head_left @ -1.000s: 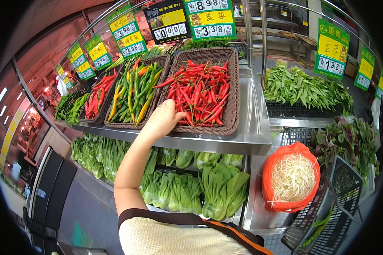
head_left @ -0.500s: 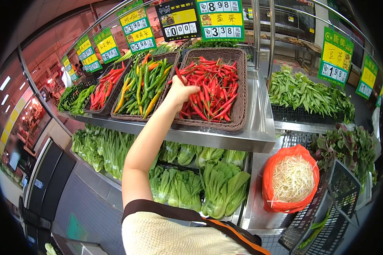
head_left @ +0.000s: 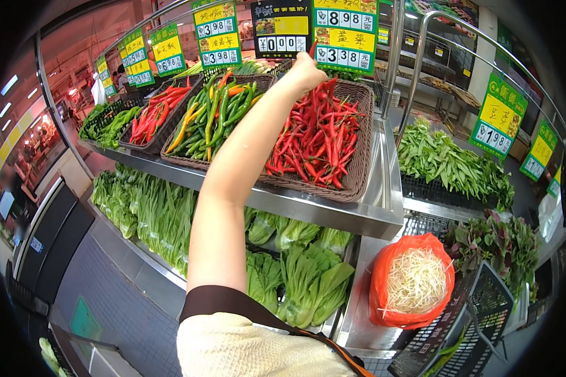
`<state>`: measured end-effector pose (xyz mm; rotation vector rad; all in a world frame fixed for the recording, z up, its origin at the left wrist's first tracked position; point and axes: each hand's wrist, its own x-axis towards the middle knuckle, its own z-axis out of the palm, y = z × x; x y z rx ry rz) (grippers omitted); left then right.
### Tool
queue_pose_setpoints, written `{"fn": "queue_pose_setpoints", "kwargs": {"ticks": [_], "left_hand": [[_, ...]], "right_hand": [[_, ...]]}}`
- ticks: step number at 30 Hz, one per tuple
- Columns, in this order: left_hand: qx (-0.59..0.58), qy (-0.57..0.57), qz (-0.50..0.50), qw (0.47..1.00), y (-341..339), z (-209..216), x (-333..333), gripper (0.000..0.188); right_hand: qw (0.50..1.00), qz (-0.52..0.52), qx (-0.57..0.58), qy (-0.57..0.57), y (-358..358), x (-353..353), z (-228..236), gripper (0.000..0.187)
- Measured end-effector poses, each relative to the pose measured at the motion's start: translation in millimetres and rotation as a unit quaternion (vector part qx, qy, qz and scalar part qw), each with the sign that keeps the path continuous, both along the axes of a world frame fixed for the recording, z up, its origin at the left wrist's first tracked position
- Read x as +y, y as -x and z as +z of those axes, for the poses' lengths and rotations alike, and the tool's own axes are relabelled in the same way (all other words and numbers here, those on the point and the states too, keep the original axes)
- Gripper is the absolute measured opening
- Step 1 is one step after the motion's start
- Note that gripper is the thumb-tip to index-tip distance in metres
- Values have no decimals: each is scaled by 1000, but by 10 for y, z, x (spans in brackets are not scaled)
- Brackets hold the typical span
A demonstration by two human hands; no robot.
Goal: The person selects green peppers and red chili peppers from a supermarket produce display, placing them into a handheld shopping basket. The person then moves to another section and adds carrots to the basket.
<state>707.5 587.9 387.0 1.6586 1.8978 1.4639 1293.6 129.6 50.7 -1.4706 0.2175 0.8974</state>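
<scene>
My left arm stretches up over a brown woven basket heaped with red chili peppers. My left hand is closed at the far side of the basket. A red chili sticks up from its fingers, in front of the price signs. Whether more chilies are in the grip, the hand itself hides. Just left of my forearm is a second basket of green and orange peppers. My right hand does not show.
Bagged leafy greens fill the shelf below the steel ledge. To the right are an orange-red bag of bean sprouts, a dark plastic shopping basket and more greens. Price signs and metal rails stand behind.
My left hand has risen from the near left part of the red chilies to the far side, a chili still in its fingers. The view has shifted slightly.
</scene>
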Motion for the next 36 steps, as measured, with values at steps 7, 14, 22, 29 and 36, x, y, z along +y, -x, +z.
{"fn": "queue_pose_setpoints", "kwargs": {"ticks": [7,14,22,29,36], "left_hand": [[107,6,-75,991,208,98,-873,25],[299,224,-53,926,262,-927,-1294,56],[221,173,-3,960,117,-1128,-1030,76],[-327,42,-91,940,10,-1181,-664,47],[-425,-48,-95,899,130,-1028,-362,31]], "right_hand": [[1000,26,-13,-10,78,112,74,9],[999,18,-42,13,96,154,120,12],[998,22,-40,-45,48,122,34,13],[917,234,-85,-313,-147,127,-142,11],[998,27,-58,-11,18,194,70,10]]}}
